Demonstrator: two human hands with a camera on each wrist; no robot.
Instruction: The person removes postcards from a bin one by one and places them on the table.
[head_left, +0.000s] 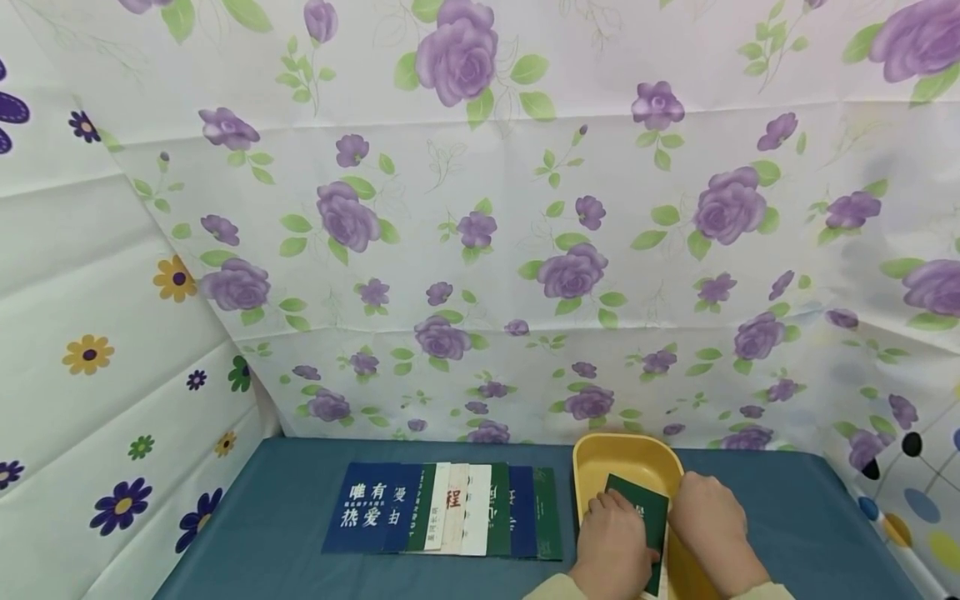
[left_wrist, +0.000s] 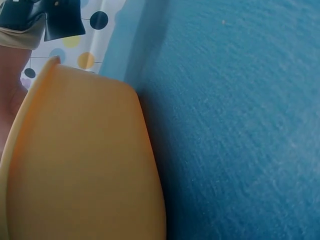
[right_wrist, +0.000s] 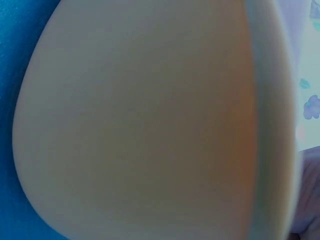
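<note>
A yellow plastic basin [head_left: 628,443] stands at the right of the table, and its outer wall fills much of both wrist views. Inside it a dark green card [head_left: 630,490] with white characters lies tilted. My left hand [head_left: 615,542] holds this card, its fingers curled over the face and its thumb by the right edge. A pale edge shows beneath the card. My right hand [head_left: 708,521] is bent over the basin's right side, close to the card, with its fingertips hidden; I cannot tell what they hold.
Left of the basin, an overlapping row of blue, green and white cards [head_left: 367,508] with printed characters lies on the blue-green table [head_left: 255,517]. A flowered sheet [head_left: 480,250] hangs behind the table, with patterned sheets at both sides.
</note>
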